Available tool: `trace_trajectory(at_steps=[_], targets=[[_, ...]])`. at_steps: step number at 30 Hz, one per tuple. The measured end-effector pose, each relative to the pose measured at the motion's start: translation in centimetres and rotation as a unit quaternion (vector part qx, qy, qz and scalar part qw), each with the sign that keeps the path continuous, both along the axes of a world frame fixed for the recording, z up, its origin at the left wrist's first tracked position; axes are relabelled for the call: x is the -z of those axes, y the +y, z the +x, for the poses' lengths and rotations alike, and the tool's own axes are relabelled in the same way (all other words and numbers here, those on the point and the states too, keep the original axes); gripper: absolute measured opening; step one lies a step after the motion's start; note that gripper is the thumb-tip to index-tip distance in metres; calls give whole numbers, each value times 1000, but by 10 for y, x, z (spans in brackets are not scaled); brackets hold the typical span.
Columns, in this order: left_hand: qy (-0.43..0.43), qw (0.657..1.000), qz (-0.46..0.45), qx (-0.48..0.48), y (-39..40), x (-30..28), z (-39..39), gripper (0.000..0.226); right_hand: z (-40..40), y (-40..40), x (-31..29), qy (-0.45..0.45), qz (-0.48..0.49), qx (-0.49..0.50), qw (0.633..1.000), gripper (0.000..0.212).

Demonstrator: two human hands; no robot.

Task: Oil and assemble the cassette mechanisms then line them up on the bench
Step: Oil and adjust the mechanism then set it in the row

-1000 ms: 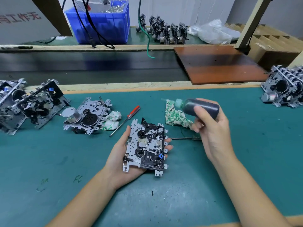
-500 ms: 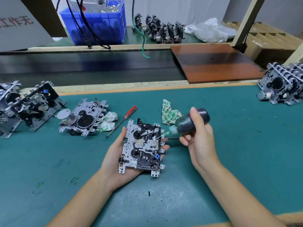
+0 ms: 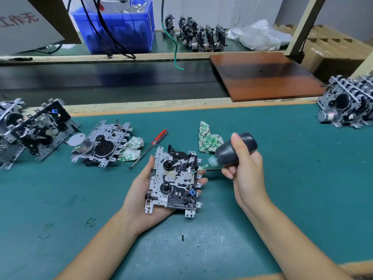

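A metal cassette mechanism [image 3: 175,179] lies face up in my left hand [image 3: 141,190], which cradles it from below with fingertips showing at its right edge. My right hand [image 3: 247,168] grips a dark oil bottle [image 3: 234,151], tilted down to the left. Its green nozzle tip touches the mechanism's right side near the top. Another mechanism [image 3: 101,143] with a silver motor lies flat on the green bench mat [image 3: 282,178] to the left.
More mechanisms stand at the far left [image 3: 30,130] and far right [image 3: 347,104]. A red-handled screwdriver [image 3: 150,147], two crumpled cloths [image 3: 209,141] [image 3: 131,148] and a thin black tool lie near the hands. Behind are a conveyor, a brown board [image 3: 266,75] and a blue bin [image 3: 119,27].
My right hand brought the oil bottle down from above the cloth and tilted it until the nozzle met the mechanism's right side. My left hand kept holding the mechanism.
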State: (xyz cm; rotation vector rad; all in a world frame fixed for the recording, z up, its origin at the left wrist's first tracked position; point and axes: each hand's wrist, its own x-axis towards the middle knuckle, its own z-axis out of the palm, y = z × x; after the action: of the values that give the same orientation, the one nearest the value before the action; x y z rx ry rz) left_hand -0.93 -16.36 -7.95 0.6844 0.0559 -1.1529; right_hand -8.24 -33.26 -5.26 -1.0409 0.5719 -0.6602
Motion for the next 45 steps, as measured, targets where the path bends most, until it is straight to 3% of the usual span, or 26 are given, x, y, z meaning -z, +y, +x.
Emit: trace_trajectory(at_steps=[16, 27, 32, 36, 39, 42, 45], targets=[[-5, 1000, -14, 2, -1, -1, 0, 70, -1, 1, -3, -11, -32, -10, 999, 28], [-19, 1000, -14, 7, 1, -1, 0, 74, -1, -8, -9, -35, -34, -36, 998, 47], [-33, 999, 2, 17, 0, -3, -1, 74, 1, -13, 1, 33, -202, -49, 977, 27], [-40, 998, 28, 32, 3, -5, 2, 74, 7, -17, 9, 56, -355, -85, 929, 41], [-38, 997, 45, 49, 4, -8, 3, 83, 12, -13, 18, 77, -379, -87, 918, 37], [-52, 994, 65, 77, 10, -13, 6, 89, 15, -9, 19, 162, -414, -96, 891, 42], [-77, 986, 85, 123, 15, -17, 7, 86, 6, -5, 9, 146, -450, -55, 879, 43]])
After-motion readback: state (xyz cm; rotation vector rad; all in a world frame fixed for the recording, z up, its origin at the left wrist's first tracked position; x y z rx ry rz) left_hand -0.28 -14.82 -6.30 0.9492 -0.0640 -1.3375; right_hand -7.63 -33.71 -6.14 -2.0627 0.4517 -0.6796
